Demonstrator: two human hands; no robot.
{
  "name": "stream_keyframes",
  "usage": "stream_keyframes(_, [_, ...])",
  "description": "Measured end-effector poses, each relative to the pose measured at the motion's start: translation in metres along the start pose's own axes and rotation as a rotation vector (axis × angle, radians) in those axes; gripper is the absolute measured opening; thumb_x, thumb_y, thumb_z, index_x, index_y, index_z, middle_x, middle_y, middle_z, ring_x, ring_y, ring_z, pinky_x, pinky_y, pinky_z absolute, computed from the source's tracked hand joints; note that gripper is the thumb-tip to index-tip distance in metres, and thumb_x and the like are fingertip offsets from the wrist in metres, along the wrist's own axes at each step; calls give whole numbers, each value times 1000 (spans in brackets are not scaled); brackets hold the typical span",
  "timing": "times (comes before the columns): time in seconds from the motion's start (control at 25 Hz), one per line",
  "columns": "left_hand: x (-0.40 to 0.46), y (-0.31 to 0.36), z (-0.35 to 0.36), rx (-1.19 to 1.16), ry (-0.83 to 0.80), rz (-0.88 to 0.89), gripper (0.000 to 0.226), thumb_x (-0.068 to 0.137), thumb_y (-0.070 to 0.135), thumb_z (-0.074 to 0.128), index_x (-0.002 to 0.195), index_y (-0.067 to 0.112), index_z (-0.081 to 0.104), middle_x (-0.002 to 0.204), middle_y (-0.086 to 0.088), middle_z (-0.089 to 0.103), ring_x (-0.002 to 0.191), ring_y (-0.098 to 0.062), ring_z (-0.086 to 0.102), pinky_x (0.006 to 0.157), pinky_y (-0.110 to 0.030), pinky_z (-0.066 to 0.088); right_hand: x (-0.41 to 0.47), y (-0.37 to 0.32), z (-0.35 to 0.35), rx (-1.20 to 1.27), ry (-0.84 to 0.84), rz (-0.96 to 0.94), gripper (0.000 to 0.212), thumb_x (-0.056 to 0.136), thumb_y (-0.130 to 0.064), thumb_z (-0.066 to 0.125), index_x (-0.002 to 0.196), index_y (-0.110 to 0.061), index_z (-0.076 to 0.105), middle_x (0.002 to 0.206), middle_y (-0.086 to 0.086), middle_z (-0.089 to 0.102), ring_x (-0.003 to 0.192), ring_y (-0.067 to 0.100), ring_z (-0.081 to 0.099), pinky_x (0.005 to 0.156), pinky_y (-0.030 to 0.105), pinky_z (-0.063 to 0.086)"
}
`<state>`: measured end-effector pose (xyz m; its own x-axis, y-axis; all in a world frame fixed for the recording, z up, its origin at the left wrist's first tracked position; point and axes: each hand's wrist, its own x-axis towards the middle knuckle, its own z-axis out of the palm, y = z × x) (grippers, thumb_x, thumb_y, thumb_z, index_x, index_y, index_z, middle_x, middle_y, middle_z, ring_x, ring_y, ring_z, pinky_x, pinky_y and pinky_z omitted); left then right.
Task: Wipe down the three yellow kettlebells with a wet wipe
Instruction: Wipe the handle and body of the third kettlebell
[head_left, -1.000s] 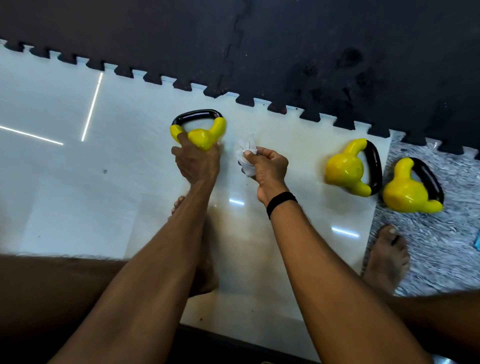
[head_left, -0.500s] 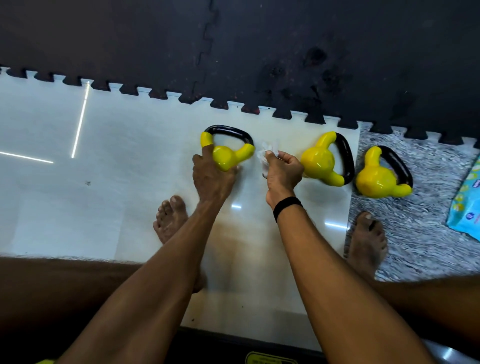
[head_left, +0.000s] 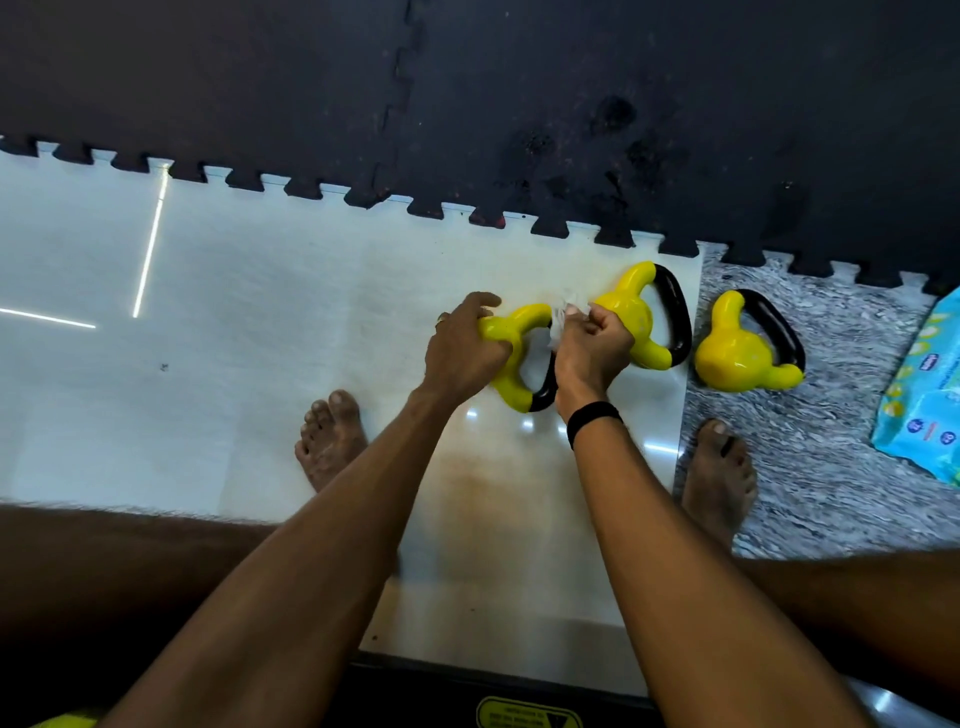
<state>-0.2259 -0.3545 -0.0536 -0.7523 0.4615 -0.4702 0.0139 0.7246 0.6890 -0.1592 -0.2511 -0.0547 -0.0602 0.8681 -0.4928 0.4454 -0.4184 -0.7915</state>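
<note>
Left hand (head_left: 462, 348) is wrapped over the yellow body of the nearest kettlebell (head_left: 511, 358), fingers curled round it, thumb side up top, holding it on its side on the white floor tile (head_left: 260, 338). Its black handle (head_left: 545, 395) swings out low, toward the person. Right hand (head_left: 592, 353) is right alongside, fingers bunched and pinching a crumpled white wet wipe (head_left: 563, 317), which sits against the upper horn of that same kettlebell, in the narrow gap between it and the next one.

That second kettlebell (head_left: 631, 322) lies just beyond the right hand's knuckles, close enough that contact is hard to call, yellow bulb toward the hands and black handle arcing away to the right. A black band (head_left: 592, 415) circles the right wrist.

Further right, the third kettlebell (head_left: 737, 353) rests on the grey marbled mat (head_left: 810, 467), apart from the other two, handle up and to the right. At the frame's right edge, a blue pack of wipes (head_left: 930, 400) lies on that same mat.

Two bare feet are planted below: one (head_left: 330, 436) on the white tile left of the arms, one (head_left: 719, 473) on the grey mat. Across the top runs black interlocking foam matting (head_left: 467, 104), its toothed edge meeting the tile.
</note>
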Motion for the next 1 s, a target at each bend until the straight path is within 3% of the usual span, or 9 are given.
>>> stream_keyframes(0.04, [6,6,6,-40,52,-74,46,67,32,52,112,28,55,106,2,59,108,-24,48,85,-41,47,-1,-2,-3,-24,-12,-49,26,86,-16,66,110,-7,66,89,2,67,83,20,64,80,34,55])
stream_keyframes(0.12, [18,16,19,111,105,-112,32,82,42,48,104,22,58,104,-6,60,109,-28,48,85,-42,45,-5,-1,-10,-112,-27,-180,25,88,-11,62,113,-7,62,98,6,69,85,19,63,75,28,51])
stream_keyframes(0.2, [23,13,31,381,125,-27,38,89,50,44,101,17,60,105,-11,58,107,-31,48,82,-42,44,-10,5,-17,-201,-16,-283,21,88,-11,57,108,-8,62,104,11,71,90,28,65,73,32,49])
stream_keyframes(0.28, [21,5,36,486,168,39,48,89,55,37,99,14,60,102,-13,57,104,-33,50,75,-41,45,-14,12,-23,-263,31,-322,21,87,-11,56,107,-9,63,103,14,72,92,33,65,71,32,46])
stream_keyframes(0.36, [14,-3,36,445,225,28,54,88,56,30,97,12,60,100,-13,56,101,-34,52,70,-41,46,-16,14,-24,-286,68,-278,23,87,-11,56,108,-10,64,102,14,72,94,34,65,70,28,42])
stream_keyframes(0.52, [2,-9,32,333,288,-25,42,97,46,39,96,8,56,100,-14,53,100,-33,51,68,-40,44,-13,13,-18,-281,33,-209,24,87,-22,62,106,-8,63,98,12,71,94,34,63,70,28,39])
stream_keyframes(0.76, [0,-15,27,273,308,-34,42,99,42,39,91,4,54,97,-17,55,95,-35,52,74,-42,41,-10,11,-18,-200,-13,-213,24,84,-3,56,106,-8,62,103,13,71,92,27,65,73,31,50])
stream_keyframes(1.0, [10,-14,18,264,307,-141,47,101,38,34,89,-2,55,101,-22,60,100,-37,52,79,-41,36,5,5,-10,85,-197,16,9,88,-12,60,82,-7,63,75,2,62,70,14,54,66,27,42])
